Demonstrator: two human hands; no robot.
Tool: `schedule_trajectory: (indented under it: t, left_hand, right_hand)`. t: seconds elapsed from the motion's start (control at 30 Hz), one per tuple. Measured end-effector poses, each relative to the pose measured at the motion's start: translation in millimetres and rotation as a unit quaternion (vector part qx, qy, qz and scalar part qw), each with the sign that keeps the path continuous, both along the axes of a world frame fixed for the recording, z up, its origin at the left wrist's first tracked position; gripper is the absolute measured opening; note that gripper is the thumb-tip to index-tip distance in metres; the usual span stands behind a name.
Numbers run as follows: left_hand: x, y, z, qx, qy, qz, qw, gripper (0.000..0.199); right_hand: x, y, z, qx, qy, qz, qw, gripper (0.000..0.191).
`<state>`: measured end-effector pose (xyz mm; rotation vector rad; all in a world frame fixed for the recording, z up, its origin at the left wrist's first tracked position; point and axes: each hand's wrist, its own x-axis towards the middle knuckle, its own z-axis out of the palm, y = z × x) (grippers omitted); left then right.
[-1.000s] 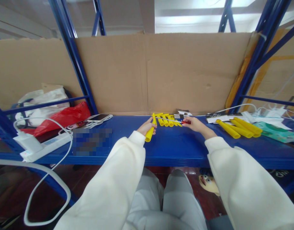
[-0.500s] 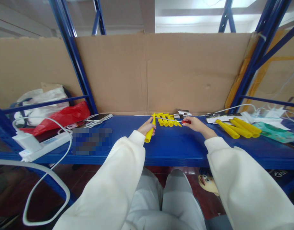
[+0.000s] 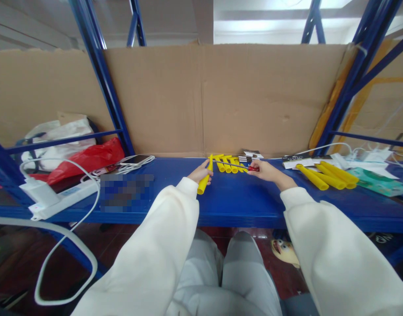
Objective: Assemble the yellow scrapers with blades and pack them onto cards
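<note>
My left hand (image 3: pixel 201 172) is closed round a yellow tapered tube (image 3: pixel 204 184), held upright with its wide open end down toward me. My right hand (image 3: pixel 261 170) grips a screwdriver (image 3: pixel 254 168) by its red and dark handle. The thin metal shaft runs leftward, and its tip meets the upper part of the yellow tube; whether it sits inside cannot be made out. Just behind the shaft lie several more yellow pieces (image 3: pixel 234 165) in a row on the blue shelf (image 3: pixel 234 197).
To the right rest several yellow tubes (image 3: pixel 336 175) beside a green packet (image 3: pixel 379 182). A phone (image 3: pixel 141 160), a red bag (image 3: pixel 86 160) and a white power strip (image 3: pixel 69 199) with cables are on the left. Cardboard (image 3: pixel 254 96) walls off the back.
The screwdriver handle and my right hand have shifted slightly left, toward the tube. My left hand keeps hold of the yellow tube in nearly the same place.
</note>
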<state>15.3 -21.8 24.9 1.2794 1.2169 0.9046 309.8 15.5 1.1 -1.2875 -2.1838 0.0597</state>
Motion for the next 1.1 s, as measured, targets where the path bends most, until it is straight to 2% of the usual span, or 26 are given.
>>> schedule_trajectory:
  t: [0.2,0.5,0.73,0.9,1.1]
  left_hand:
    - [-1,0,-0.6,-0.001,0.007,-0.001,1.000,0.092]
    - [-2,1,-0.5,0.000,0.007,0.000,1.000,0.092]
    - [-2,5,-2.9,0.001,0.002,-0.002,1.000,0.093]
    - [-4,6,-3.4,0.002,0.005,-0.008,1.000,0.094]
    - [-4,6,-2.6,0.007,0.006,0.000,1.000,0.093]
  right_hand:
    - [-3,-3,0.8,0.041,-0.028,-0.069,0.996,0.017]
    - [-6,-11,7.7,0.036,-0.055,-0.033,0.997,0.012]
    - [-8,-12,8.3,0.063,-0.065,-0.089,0.992,0.015]
    - [-7,-13,7.8,0.069,-0.079,-0.054,0.993,0.015]
    - [-11,-13,7.4,0.045,-0.055,-0.058,0.996,0.017]
